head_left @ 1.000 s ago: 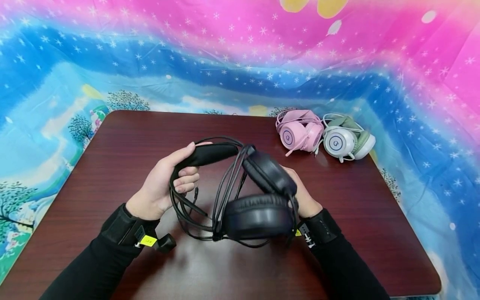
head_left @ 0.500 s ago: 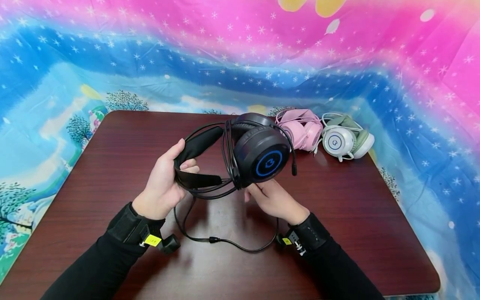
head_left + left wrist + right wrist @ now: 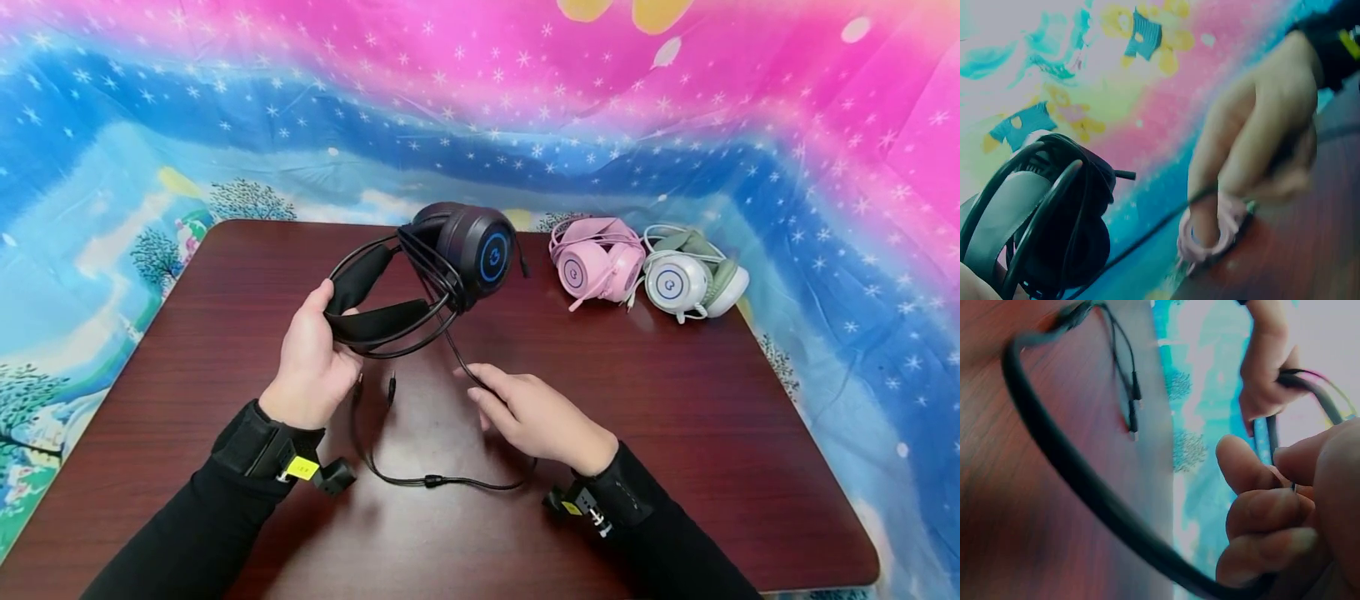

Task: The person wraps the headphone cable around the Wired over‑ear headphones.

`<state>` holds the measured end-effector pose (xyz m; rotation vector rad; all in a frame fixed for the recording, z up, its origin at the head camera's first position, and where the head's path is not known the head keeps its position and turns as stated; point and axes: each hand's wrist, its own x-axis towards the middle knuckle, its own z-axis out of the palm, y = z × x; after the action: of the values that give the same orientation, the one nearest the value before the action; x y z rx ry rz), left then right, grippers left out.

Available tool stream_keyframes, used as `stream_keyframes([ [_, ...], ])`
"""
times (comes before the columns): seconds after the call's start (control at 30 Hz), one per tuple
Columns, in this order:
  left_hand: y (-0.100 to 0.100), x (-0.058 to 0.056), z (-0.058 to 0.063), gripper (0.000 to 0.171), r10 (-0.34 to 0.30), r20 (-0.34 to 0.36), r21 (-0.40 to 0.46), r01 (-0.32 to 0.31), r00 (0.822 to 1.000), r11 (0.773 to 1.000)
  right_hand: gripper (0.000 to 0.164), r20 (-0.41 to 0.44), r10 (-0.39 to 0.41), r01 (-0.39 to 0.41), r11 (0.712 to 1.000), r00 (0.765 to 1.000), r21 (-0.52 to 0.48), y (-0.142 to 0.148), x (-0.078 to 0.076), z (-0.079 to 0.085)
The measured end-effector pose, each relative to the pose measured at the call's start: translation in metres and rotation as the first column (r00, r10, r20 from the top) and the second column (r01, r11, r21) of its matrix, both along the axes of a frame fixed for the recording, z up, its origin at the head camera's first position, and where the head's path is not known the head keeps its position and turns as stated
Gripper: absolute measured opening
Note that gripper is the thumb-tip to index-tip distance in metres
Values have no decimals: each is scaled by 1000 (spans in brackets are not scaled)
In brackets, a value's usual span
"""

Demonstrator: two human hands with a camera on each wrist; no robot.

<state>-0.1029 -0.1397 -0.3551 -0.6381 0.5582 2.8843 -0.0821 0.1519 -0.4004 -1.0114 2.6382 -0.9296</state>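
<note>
My left hand (image 3: 311, 367) grips the padded headband of a black headset (image 3: 480, 254) and holds it up over the table. The ear cups point away to the upper right, one showing a blue ring logo, with a short microphone boom beside it. Loops of cord are wound round the headband and cups. My right hand (image 3: 543, 421) pinches the headset's black cable (image 3: 480, 484), pulled taut between cups and fingers. Beyond these fingers the cable loops down toward the table, through a splitter, to two jack plugs (image 3: 1134, 419). In the left wrist view, the headset (image 3: 1066, 244) hangs at lower left.
At the table's back right lie a pink headset (image 3: 598, 260) and a white-and-green headset (image 3: 675, 283), side by side with their cords bundled. The dark wooden table (image 3: 712, 500) has rounded corners. A patterned cloth backdrop (image 3: 480, 117) hangs behind it.
The headset has turned over and moved left and away from my right hand. My right hand has let go of the cups and drawn a length of cable loose from the bundle.
</note>
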Motion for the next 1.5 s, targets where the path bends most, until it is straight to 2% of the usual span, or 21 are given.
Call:
stream_keyframes([
  [0.13, -6, -4, -8, 23, 21, 17, -85, -19, 1000, 996, 29, -71, -4, 7, 999, 997, 44, 2, 6, 6],
  [0.23, -6, -6, -14, 26, 11, -11, -182, -13, 1000, 983, 22, -156, -3, 13, 998, 988, 64, 3, 8, 10],
  [0.3, -5, -6, -18, 30, 1, -49, -295, -16, 999, 955, 19, -191, 4, 8, 998, 982, 62, 3, 10, 13],
  [0.37, -1, -7, -22, 33, -7, -94, -440, -35, 996, 897, 17, -221, 11, 2, 998, 975, 59, 4, 11, 16],
  [0.43, 3, -7, -26, 36, -7, -141, -570, -75, 990, 818, 16, -246, 18, -2, 998, 969, 65, 4, 12, 18],
  [0.5, 6, -7, -29, 38, 0, -208, -673, -143, 978, 726, 15, -265, 24, -3, 997, 964, 79, 4, 13, 21],
  [0.6, 8, -8, -31, 39, 28, -329, -763, -283, 944, 582, 15, -276, 34, -5, 994, 961, 106, 6, 15, 24],
  [0.63, 8, -8, -31, 39, 35, -372, -781, -333, 928, 528, 14, -277, 36, -6, 994, 960, 108, 7, 16, 26],
  [0.7, 7, -8, -31, 38, 25, -450, -819, -423, 893, 387, 12, -282, 41, -13, 995, 958, 103, 10, 17, 28],
  [0.73, 6, -8, -30, 37, 17, -474, -832, -454, 880, 320, 11, -287, 45, -18, 995, 957, 95, 12, 17, 29],
  [0.8, 4, -8, -29, 36, -13, -512, -843, -499, 859, 204, 9, -303, 51, -30, 997, 952, 74, 14, 17, 33],
  [0.83, 3, -8, -28, 35, -28, -520, -846, -511, 854, 151, 8, -306, 54, -36, 997, 951, 65, 16, 16, 35],
  [0.87, 2, -7, -27, 34, -44, -525, -848, -518, 850, 111, 8, -305, 57, -42, 998, 951, 55, 18, 16, 38],
  [0.9, 1, -6, -26, 34, -56, -519, -853, -514, 853, 85, 9, -302, 61, -49, 998, 951, 46, 20, 16, 40],
  [1.0, -1, -5, -21, 34, -87, -503, -864, -503, 860, 31, 12, -286, 64, -66, 998, 956, 1, 29, 15, 50],
  [1.1, -5, -3, -15, 34, -118, -477, -876, -482, 871, -15, 18, -239, 66, -90, 992, 969, -91, 41, 13, 59],
  [1.2, -7, -2, -11, 34, -151, -452, -885, -463, 879, -51, 22, -181, 73, -106, 978, 981, -179, 54, 11, 68],
  [1.27, -9, -1, -9, 35, -171, -430, -894, -445, 887, -58, 23, -158, 75, -108, 972, 985, -209, 60, 10, 73],
  [1.33, -10, 0, -9, 36, -194, -406, -905, -422, 893, -47, 26, -174, 69, -108, 969, 982, -222, 66, 8, 76],
  [1.4, -11, 0, -7, 36, -224, -374, -918, -393, 900, -44, 32, -220, 52, -106, 965, 974, -241, 69, 5, 79],
  [1.5, -12, 1, -4, 36, -292, -315, -939, -342, 903, -45, 38, -333, 5, -107, 952, 943, -288, 70, -2, 79],
])
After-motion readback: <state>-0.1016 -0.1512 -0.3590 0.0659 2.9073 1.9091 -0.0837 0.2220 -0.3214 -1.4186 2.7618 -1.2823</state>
